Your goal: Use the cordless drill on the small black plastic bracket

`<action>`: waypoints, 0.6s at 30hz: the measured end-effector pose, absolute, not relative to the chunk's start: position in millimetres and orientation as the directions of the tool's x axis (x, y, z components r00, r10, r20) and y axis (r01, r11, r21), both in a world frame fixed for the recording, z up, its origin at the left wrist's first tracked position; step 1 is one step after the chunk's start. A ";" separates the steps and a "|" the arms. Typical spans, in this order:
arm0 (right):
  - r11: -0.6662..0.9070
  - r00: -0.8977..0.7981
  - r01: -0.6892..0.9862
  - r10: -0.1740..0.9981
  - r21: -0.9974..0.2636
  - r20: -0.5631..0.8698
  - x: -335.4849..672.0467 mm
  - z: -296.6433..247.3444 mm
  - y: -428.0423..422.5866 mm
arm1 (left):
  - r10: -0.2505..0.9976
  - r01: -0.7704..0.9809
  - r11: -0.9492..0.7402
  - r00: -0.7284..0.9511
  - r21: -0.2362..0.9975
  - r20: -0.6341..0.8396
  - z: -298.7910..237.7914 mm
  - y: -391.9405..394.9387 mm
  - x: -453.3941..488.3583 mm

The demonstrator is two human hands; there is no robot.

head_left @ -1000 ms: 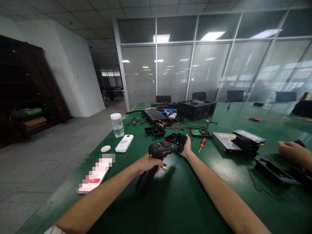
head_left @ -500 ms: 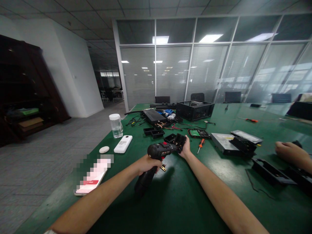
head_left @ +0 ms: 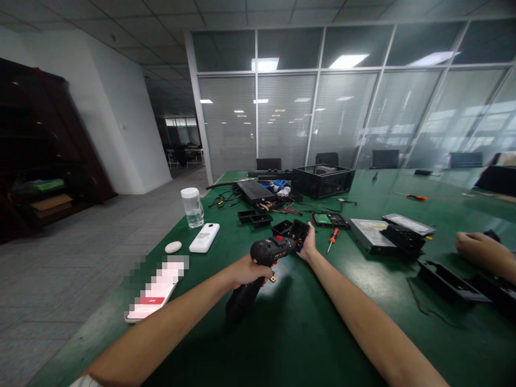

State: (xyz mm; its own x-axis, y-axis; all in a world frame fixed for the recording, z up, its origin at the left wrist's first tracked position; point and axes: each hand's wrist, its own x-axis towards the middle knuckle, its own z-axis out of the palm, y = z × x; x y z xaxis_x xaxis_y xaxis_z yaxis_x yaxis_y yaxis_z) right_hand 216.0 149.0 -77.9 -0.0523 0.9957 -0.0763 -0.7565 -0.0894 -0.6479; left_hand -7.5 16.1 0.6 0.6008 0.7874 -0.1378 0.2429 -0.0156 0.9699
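My left hand (head_left: 250, 270) is wrapped round the grip of a black cordless drill (head_left: 271, 250) with red buttons. The drill's nose points right, up against a small black plastic part (head_left: 299, 233). That part is gripped in my right hand (head_left: 308, 244), tilted above the table; the drill's tip is hidden against it. Just behind lies a black frame-like part (head_left: 282, 228). An orange-handled screwdriver (head_left: 332, 239) rests to the right of my right hand, near a drive with a green circuit board (head_left: 327, 219).
On the green table (head_left: 306, 333), a phone (head_left: 153, 293), white power bank (head_left: 205, 238) and water bottle (head_left: 192, 207) stand left. A black case (head_left: 322, 181) and cables lie at the back. Optical drives (head_left: 373, 236) and another person's hand (head_left: 479, 252) are on the right.
The drill in my left hand has shifted slightly right and tilted a little. My right hand keeps the black plastic part in nearly the same place.
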 end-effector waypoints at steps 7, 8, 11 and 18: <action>-0.072 -0.046 -0.789 0.997 -0.610 -0.059 218.4 -78.4 150.3 | 0.785 0.210 -0.003 0.606 0.978 -0.127 -0.6 18.8 -7.2; -0.071 -0.049 -0.784 0.997 -0.617 -0.053 218.3 -78.0 150.0 | 0.784 0.196 0.000 0.609 0.981 -0.121 -1.5 20.0 -7.6; -0.056 -0.039 -0.772 0.998 -0.633 -0.041 217.2 -77.7 149.1 | 0.783 0.197 0.016 0.607 0.980 -0.135 -4.6 23.4 -9.3; -0.028 -0.007 -0.761 0.999 -0.648 -0.035 212.9 -81.2 149.6 | 0.782 0.163 0.018 0.612 0.986 -0.116 -6.0 25.1 -12.7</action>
State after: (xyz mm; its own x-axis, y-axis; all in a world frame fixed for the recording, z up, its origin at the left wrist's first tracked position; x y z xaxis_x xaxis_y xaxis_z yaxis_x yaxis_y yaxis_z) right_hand 212.9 149.6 -81.2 -0.0072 0.9993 -0.0354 -0.7614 -0.0284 -0.6476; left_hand -12.7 25.1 -6.0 0.6122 0.7822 -0.1155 0.1634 0.0178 0.9864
